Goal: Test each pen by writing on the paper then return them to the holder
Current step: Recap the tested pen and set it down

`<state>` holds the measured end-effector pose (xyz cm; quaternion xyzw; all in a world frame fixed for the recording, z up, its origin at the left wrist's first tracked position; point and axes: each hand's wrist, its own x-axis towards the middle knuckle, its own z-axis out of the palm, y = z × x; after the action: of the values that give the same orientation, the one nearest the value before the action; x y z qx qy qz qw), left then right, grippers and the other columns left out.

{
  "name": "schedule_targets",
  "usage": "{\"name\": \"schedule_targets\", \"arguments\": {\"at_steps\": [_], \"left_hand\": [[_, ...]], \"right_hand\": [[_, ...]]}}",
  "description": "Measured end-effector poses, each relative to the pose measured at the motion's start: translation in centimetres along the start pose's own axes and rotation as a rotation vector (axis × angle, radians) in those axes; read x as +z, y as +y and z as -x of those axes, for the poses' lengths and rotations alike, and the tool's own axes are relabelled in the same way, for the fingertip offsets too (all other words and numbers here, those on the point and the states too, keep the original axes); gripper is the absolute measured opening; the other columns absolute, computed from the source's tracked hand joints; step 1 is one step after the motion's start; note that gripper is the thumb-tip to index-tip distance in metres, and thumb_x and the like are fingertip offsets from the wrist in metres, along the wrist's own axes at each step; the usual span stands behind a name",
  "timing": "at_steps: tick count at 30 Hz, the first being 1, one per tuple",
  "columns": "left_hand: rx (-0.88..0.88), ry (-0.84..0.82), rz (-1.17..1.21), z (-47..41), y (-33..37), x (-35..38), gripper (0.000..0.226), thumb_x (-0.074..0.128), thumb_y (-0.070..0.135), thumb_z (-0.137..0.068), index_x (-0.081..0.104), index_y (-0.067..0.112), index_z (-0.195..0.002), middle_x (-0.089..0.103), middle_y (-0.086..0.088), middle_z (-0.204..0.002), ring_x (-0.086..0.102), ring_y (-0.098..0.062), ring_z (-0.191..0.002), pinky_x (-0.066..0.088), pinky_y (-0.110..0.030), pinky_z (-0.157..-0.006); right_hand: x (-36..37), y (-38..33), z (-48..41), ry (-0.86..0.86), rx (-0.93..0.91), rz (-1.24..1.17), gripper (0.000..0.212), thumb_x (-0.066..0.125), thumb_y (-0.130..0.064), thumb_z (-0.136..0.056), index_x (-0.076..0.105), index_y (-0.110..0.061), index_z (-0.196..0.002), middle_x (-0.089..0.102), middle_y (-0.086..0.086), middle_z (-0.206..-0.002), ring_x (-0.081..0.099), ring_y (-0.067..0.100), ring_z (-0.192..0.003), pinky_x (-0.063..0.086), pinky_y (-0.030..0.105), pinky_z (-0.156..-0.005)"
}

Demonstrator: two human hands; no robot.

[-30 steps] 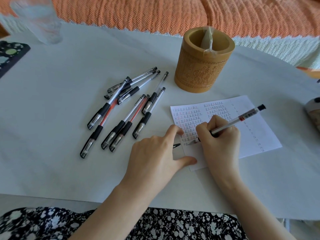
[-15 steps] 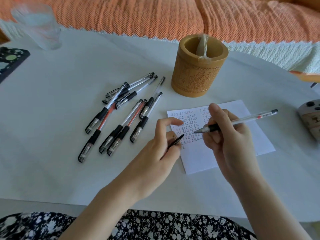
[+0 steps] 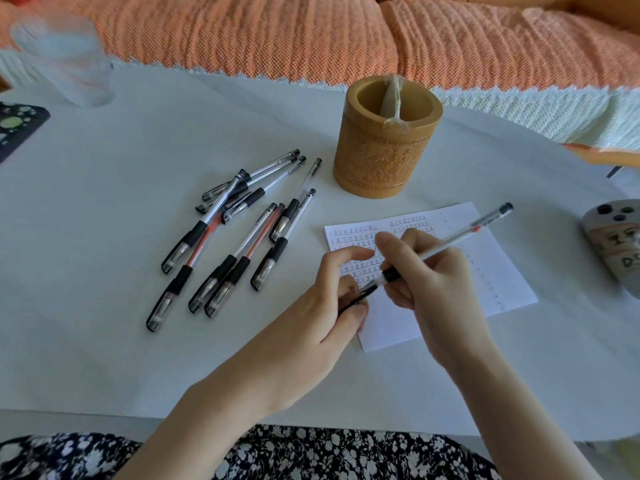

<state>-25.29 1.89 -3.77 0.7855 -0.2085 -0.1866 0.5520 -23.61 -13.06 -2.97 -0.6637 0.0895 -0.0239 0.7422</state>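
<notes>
The clear-barrelled pen with a black grip sleeve and black end plug (image 3: 450,242) is off the table, slanting across the right hand (image 3: 433,282). That hand's thumb and fingers curl round the barrel just above the sleeve, leaving the writing end free. The tip points down and to the left, straight at the small black pen cap (image 3: 362,295), which the left hand (image 3: 322,317) pinches between thumb and fingers with its mouth turned toward the tip. Tip and cap meet or nearly meet, though I cannot tell whether the tip has entered. Held nose to nose like this, the two look set for capping, which suggests this pen's test is done and it goes to the holder next.

Directly under both grips lies the white sheet of paper (image 3: 502,271), its upper part filled with rows of small written marks, kept close so that each pen can be tried without reaching. Beyond the grips stands the carved tan bamboo pen holder (image 3: 384,157), with only a clear plastic wrapper (image 3: 394,98) poking out and no pens visible inside. Left of the left hand, a loose heap of capped clear pens (image 3: 235,237) lies on the white table (image 3: 104,185), apparently awaiting their turn. An orange woven cover (image 3: 242,36) lies further off.
</notes>
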Motion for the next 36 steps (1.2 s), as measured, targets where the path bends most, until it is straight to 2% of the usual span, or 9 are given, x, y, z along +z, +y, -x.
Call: {"name": "schedule_targets", "arguments": {"at_steps": [4, 7, 11, 14, 19, 28, 32, 34, 36], "left_hand": [[0.022, 0.039, -0.003, -0.3, -0.1, 0.1, 0.042, 0.044, 0.018, -0.097, 0.023, 0.042, -0.125, 0.061, 0.009, -0.089, 0.057, -0.009, -0.088, 0.043, -0.023, -0.083], [0.037, 0.123, -0.007, -0.5, -0.2, -0.2, 0.031, 0.05, 0.018, -0.093, 0.036, 0.031, -0.118, 0.064, 0.01, -0.085, 0.059, -0.009, -0.08, 0.044, -0.019, -0.078], [0.033, 0.268, 0.032, -0.7, -0.2, -0.8, 0.019, 0.058, 0.035, -0.081, 0.053, 0.02, -0.092, 0.07, 0.008, -0.074, 0.049, -0.006, -0.052, 0.039, -0.012, -0.055], [0.056, 0.318, 0.033, -0.8, -0.1, -1.1, 0.023, 0.058, 0.039, -0.076, 0.058, 0.017, -0.083, 0.068, 0.004, -0.064, 0.043, -0.005, -0.045, 0.035, -0.012, -0.048], [0.095, 0.353, -0.045, -0.8, -0.3, -0.5, 0.026, 0.051, 0.041, -0.082, 0.056, 0.016, -0.083, 0.057, 0.005, -0.059, 0.047, -0.004, -0.049, 0.034, -0.014, -0.049], [0.065, 0.363, -0.263, -1.6, -0.7, -0.1, 0.022, 0.043, 0.028, -0.094, 0.053, 0.015, -0.079, 0.041, 0.007, -0.05, 0.041, -0.008, -0.048, 0.03, -0.019, -0.048], [0.074, 0.44, -0.307, -2.3, -0.7, -0.6, 0.038, 0.035, 0.049, -0.087, 0.057, 0.018, -0.083, 0.05, 0.0, -0.054, 0.044, -0.014, -0.051, 0.032, -0.027, -0.049], [0.052, 0.444, -0.32, -2.5, -0.5, -0.6, 0.044, 0.03, 0.058, -0.083, 0.056, 0.023, -0.082, 0.052, 0.002, -0.055, 0.046, -0.011, -0.051, 0.033, -0.026, -0.048], [-0.019, 0.438, -0.37, -2.4, -0.3, -0.6, 0.045, 0.025, 0.064, -0.08, 0.053, 0.029, -0.079, 0.056, 0.004, -0.061, 0.048, -0.008, -0.054, 0.034, -0.023, -0.05]], "right_hand": [[0.4, 0.1, 0.3, -0.119, 0.037, 0.103, 0.044, 0.063, -0.035, -0.082, 0.046, -0.001, -0.062, 0.035, -0.004, -0.044, 0.028, 0.012, -0.04, 0.025, 0.02, -0.041], [0.0, 0.0, 0.2, -0.169, 0.059, 0.08, 0.051, 0.058, -0.049, -0.086, 0.058, -0.001, -0.068, 0.038, -0.001, -0.045, 0.033, 0.017, -0.045, 0.029, 0.022, -0.045], [-0.7, 0.1, 0.1, -0.191, 0.056, 0.031, 0.029, 0.053, -0.031, -0.093, 0.059, -0.009, -0.076, 0.046, 0.002, -0.05, 0.038, 0.019, -0.05, 0.03, 0.023, -0.049], [-0.8, 0.0, 0.1, -0.177, 0.027, 0.028, 0.034, 0.062, -0.037, -0.085, 0.051, -0.006, -0.078, 0.047, -0.003, -0.049, 0.039, 0.018, -0.049, 0.029, 0.023, -0.047], [-0.6, 0.0, 0.0, -0.136, 0.048, 0.024, 0.037, 0.061, -0.037, -0.077, 0.054, 0.0, -0.079, 0.042, -0.001, -0.05, 0.037, 0.016, -0.046, 0.032, 0.017, -0.045], [0.0, 0.3, 0.1, -0.128, 0.09, -0.008, 0.027, 0.053, -0.022, -0.093, 0.05, -0.005, -0.073, 0.038, 0.001, -0.051, 0.033, 0.018, -0.05, 0.032, 0.018, -0.045], [0.3, 0.3, -0.2, -0.205, 0.182, -0.2, 0.029, 0.057, -0.031, -0.087, 0.056, -0.002, -0.082, 0.045, 0.0, -0.056, 0.041, 0.014, -0.052, 0.032, 0.018, -0.046], [0.1, 0.0, -0.7, -0.245, 0.181, -0.167, 0.026, 0.059, -0.024, -0.086, 0.06, 0.002, -0.09, 0.056, 0.005, -0.065, 0.052, 0.012, -0.057, 0.037, 0.019, -0.048], [-0.5, -0.2, -1.6, -0.186, 0.177, -0.074, 0.018, 0.059, -0.013, -0.09, 0.063, 0.005, -0.091, 0.06, 0.008, -0.071, 0.059, 0.01, -0.058, 0.038, 0.018, -0.046]]}}
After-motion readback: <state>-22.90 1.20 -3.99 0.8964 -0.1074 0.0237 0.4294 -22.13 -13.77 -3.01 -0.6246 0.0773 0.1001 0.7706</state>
